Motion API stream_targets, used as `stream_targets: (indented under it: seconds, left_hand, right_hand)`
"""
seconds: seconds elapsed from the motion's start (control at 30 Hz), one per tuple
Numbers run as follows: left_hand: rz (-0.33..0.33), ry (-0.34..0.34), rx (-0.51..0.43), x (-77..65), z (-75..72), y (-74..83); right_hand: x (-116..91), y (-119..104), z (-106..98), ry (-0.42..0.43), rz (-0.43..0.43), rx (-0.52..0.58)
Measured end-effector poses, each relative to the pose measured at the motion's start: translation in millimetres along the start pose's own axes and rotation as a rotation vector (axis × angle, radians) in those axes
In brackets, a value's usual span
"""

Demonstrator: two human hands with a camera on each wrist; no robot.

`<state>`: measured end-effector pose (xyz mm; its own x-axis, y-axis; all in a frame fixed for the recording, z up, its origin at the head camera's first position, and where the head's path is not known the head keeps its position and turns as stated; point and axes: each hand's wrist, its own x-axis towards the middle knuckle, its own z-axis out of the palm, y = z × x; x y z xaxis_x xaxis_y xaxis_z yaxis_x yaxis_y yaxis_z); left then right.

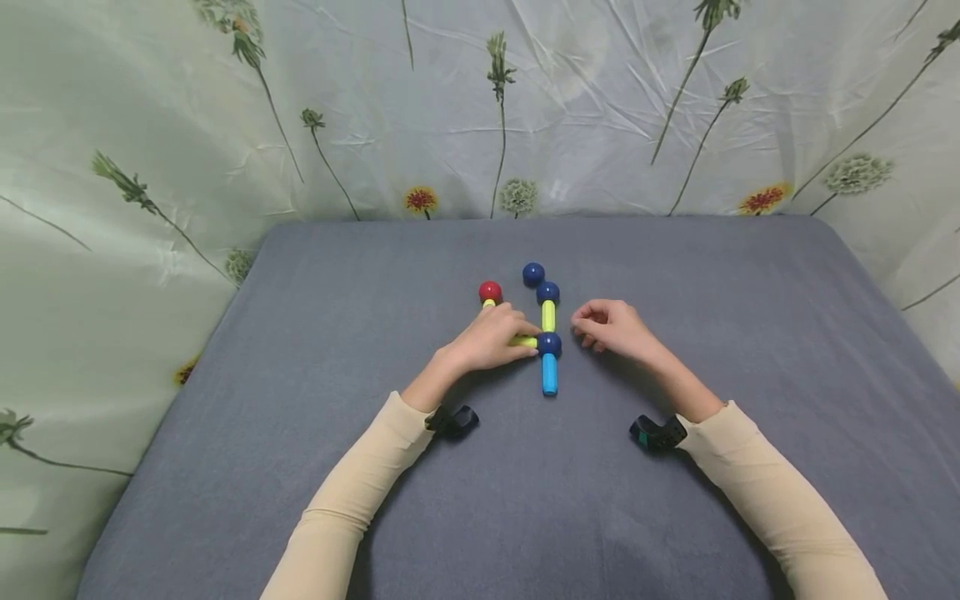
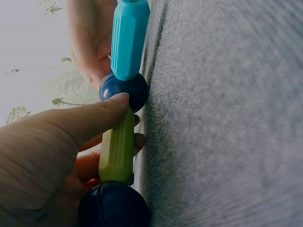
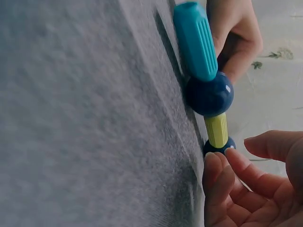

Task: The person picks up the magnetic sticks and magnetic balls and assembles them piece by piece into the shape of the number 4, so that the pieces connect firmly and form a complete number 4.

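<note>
Several toy building rods and balls are joined on the cloth. A dark blue ball (image 1: 549, 343) joins a light blue rod (image 1: 550, 375), a yellow-green rod (image 1: 548, 316) running up to another dark blue ball (image 1: 548, 292), and a sideways yellow-green rod (image 2: 117, 149). My left hand (image 1: 491, 337) pinches that sideways rod close to the ball, thumb on the near side and fingers behind. Another dark blue ball (image 2: 113, 205) sits at the rod's other end, hidden under the hand in the head view. To the right of the pieces, my right hand (image 1: 617, 329) holds nothing, fingers loosely curled.
A red ball (image 1: 490, 292) tops a yellow-green rod beyond the left hand. A loose-looking dark blue ball (image 1: 533, 274) sits at the far end beside the upper ball. Grey cloth (image 1: 675, 267) covers the table; a flowered curtain (image 1: 450, 108) hangs behind it.
</note>
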<state>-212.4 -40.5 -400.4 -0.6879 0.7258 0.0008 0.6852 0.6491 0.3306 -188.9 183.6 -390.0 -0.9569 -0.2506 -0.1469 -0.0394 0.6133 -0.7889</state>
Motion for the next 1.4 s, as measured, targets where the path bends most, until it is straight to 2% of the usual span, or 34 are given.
stream_targets:
  seconds: [0.37, 0.6, 1.17, 1.4]
  left_hand:
    - [-0.002, -0.007, 0.011, 0.4, 0.5, 1.0]
    - [-0.007, -0.012, -0.001, -0.4, 3.2, 1.9]
    - [0.004, 0.008, -0.009, -2.2, 1.4, 1.3]
    - [0.002, 0.004, -0.01, -1.7, 0.3, -0.2]
  right_hand:
    - [23.3, 0.5, -3.3, 0.093, 0.016, 0.073]
    - [36.7, -0.4, -4.1, 0.126, 0.052, 0.056]
    - [75.2, -9.1, 2.1, 0.11, 0.101, 0.097]
    - [88.5, -15.4, 2.5, 0.072, 0.1, 0.006]
